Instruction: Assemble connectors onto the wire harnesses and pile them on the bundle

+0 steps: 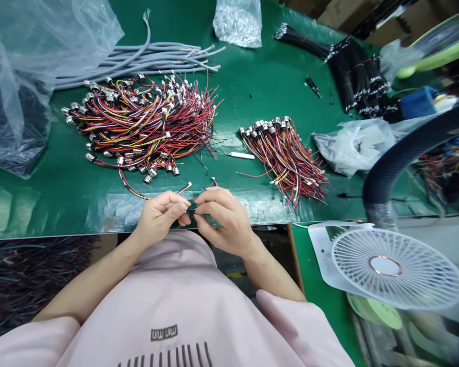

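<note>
My left hand (161, 216) pinches a cable assembly near its metal end, just over the front edge of the table. Opposite it, my right hand (227, 218) has thumb and fingers closed on the dark wires (192, 209) of the same piece. Its end is mostly hidden by my fingers. A loose wire bundle with a white plug (189, 184) sticks out beyond my left hand. Behind my hands lies a large heap of cable assemblies (149, 122), with round metal connectors and red, yellow, black and white wires. A smaller pile of cable assemblies (286, 158) lies to the right.
Grey cables (156, 56) lie at the back left beside a large plastic bag (15, 112). A bag of small metallic parts (237, 23), black wire bundles (348, 71) and a white pen-like stick (241, 155) are on the green table. A white fan (398, 267) and black hose (390, 158) stand right.
</note>
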`<action>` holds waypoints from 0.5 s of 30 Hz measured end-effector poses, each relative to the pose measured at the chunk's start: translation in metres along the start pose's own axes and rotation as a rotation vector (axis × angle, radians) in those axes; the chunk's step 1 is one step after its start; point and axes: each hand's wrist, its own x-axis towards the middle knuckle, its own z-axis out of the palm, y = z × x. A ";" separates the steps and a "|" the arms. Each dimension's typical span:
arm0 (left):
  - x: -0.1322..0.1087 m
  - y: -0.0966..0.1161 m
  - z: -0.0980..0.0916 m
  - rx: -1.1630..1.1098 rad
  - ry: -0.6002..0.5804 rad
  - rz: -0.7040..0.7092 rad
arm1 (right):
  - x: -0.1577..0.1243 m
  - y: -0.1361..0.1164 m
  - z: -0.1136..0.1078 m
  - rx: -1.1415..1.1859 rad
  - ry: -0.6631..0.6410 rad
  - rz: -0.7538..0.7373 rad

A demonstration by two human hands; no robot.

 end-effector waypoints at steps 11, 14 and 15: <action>0.000 0.000 -0.001 -0.010 0.001 -0.020 | -0.001 -0.002 0.006 -0.041 0.012 -0.018; 0.000 0.000 -0.001 0.011 0.007 0.016 | 0.000 -0.001 0.005 -0.024 0.002 -0.026; 0.000 0.000 0.000 0.022 0.007 0.034 | 0.000 -0.001 0.003 -0.012 0.003 -0.032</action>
